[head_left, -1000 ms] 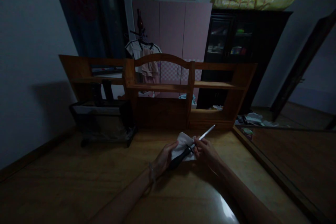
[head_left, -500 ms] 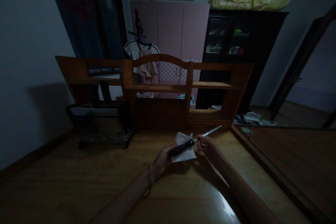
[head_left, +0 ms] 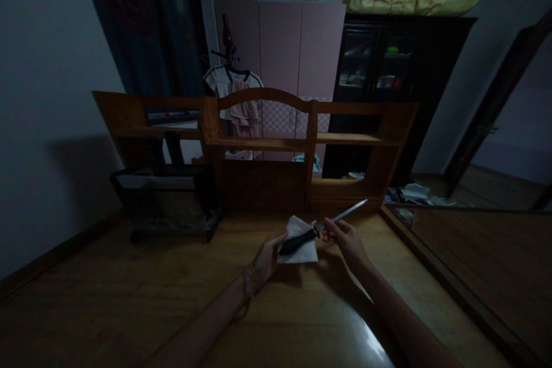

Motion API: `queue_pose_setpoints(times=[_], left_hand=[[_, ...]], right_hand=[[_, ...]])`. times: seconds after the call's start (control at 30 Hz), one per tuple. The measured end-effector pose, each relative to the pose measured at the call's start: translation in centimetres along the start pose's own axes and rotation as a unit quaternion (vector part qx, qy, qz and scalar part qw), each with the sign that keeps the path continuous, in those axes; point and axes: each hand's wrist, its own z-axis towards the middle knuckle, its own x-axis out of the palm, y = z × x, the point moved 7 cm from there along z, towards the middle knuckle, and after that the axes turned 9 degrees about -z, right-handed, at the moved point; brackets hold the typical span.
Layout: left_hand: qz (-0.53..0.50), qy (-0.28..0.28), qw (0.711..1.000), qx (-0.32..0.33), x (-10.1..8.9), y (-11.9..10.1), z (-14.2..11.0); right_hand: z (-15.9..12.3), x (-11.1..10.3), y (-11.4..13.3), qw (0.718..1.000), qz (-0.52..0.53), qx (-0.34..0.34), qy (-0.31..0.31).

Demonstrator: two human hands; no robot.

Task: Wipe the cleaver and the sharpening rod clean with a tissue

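A sharpening steel with a black handle and a thin metal rod is held over the table, tilted with its tip up and to the right. My left hand is closed round a white tissue, which lies under and against the black handle; its fingers are partly hidden behind the tissue. Just past the guard, my right hand pinches the metal rod between thumb and fingers. The rod's tip sticks out beyond the right hand.
On the left of the wooden table stands a dark knife block with black-handled knives in it. A wooden shelf rack runs along the back edge. A raised ledge borders the right side.
The tissue and handle have shifted slightly left with my left hand. The steel's tip has risen a little, and my right hand still pinches the rod.
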Motion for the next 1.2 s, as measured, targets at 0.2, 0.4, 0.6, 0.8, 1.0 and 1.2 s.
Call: queue_pose_setpoints(times=[0.2, 0.4, 0.6, 0.8, 1.0, 1.2], left_hand=[[-0.002, -0.001, 1.0, -0.005, -0.4, 0.2, 0.0], [-0.017, 0.006, 1.0, -0.021, -1.1, 0.3, 0.5], [-0.052, 0.013, 0.998, -0.038, -1.1, 0.7, 0.8], [-0.072, -0.026, 0.997, -0.029, -2.1, 0.6, 1.5], [-0.092, -0.011, 0.995, -0.03, -2.1, 0.5, 1.9], [-0.098, -0.004, 0.995, -0.011, -1.6, -0.2, 1.7]], right_hand=[[-0.1, 0.1, -0.7, 0.999, 0.027, 0.024, 0.0], [-0.6, 1.5, 0.0, 0.997, 0.061, 0.015, 0.053], [-0.8, 2.4, 0.3, 0.995, 0.053, 0.015, 0.082], [-0.1, 1.4, -0.1, 0.996, 0.052, 0.005, 0.067], [0.5, -0.3, 0.6, 0.997, 0.056, -0.023, 0.053], [1.2, -2.8, 1.3, 0.998, 0.049, -0.046, -0.002]])
